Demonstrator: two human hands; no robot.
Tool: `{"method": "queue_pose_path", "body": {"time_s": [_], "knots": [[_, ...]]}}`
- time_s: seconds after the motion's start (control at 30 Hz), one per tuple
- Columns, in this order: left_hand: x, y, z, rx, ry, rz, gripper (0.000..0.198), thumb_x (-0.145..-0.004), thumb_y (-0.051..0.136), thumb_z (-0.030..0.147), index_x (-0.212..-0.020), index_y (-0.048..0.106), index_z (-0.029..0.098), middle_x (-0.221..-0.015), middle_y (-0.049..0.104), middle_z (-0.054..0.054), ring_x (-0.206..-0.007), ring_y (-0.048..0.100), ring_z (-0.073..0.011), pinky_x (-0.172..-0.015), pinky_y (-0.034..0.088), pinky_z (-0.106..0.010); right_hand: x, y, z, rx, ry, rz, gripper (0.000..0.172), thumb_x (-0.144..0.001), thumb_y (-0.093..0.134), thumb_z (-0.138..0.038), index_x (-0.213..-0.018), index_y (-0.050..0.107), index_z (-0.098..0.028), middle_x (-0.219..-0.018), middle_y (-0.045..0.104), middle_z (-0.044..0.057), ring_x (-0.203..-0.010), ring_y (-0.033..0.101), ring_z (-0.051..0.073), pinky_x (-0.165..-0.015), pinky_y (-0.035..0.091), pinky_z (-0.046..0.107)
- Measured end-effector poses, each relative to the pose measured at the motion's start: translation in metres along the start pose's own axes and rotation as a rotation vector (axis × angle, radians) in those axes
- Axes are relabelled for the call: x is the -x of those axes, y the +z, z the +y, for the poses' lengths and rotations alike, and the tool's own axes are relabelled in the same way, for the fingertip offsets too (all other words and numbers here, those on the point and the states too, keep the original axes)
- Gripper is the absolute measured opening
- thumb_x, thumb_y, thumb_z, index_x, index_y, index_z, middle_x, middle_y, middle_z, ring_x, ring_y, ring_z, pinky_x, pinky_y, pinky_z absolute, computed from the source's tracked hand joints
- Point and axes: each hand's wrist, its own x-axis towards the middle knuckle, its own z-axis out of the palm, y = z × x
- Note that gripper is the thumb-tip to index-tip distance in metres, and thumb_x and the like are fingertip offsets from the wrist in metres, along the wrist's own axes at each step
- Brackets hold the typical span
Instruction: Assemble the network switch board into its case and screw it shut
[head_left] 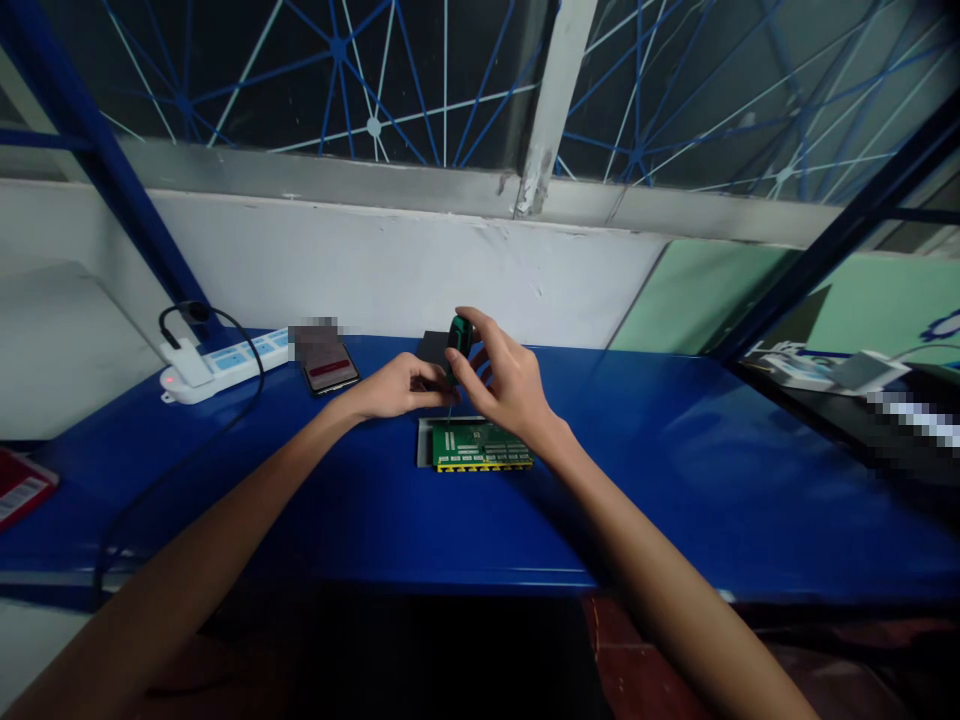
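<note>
Hands with a green-handled screwdriver (460, 340) over a circuit board (480, 440) on a blue table (660, 480).

The glossy tabletop runs up to a white wall (360, 260) beneath dark windows (465, 90) patterned with blue and white lines; a power strip (244, 365) and a phone (330, 372) lie left of the hands. The right hand (506, 375) curls thumb and fingers around the screwdriver's handle, its thin shaft pointing down at the board's left part. The left hand (394, 388) has thumb and fingers slightly parted beside the shaft; whether they grip it, I cannot tell.
</note>
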Motion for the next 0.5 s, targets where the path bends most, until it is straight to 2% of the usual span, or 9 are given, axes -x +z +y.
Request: {"method": "queue_pose_path", "body": {"time_s": [0.23,0.5], "knots": [[-0.0009,0.0033,-0.0079,-0.032,-0.013,0.069,0.019,-0.075,0.073,0.032,-0.081,0.077,0.015,-0.082,0.076,-0.008,-0.079,0.068,-0.0207,-0.075,0.049,-0.032,0.0,-0.0006,-0.0012,-0.009,0.0,0.002,0.042,-0.097,0.042,-0.037,-0.136,0.044,-0.022,-0.102,0.065,0.006,-0.068,0.062,0.015,-0.059,0.05,0.031],[-0.0008,0.0003,-0.006,-0.002,0.031,0.002,0.014,-0.076,0.069,0.028,-0.081,0.077,0.018,-0.087,0.076,-0.007,-0.084,0.068,-0.0191,-0.08,0.05,-0.03,0.0003,-0.0002,-0.002,-0.008,-0.007,-0.002,0.043,-0.097,0.041,-0.037,-0.137,0.044,-0.022,-0.104,0.065,0.007,-0.069,0.063,0.015,-0.058,0.05,0.03]]}}
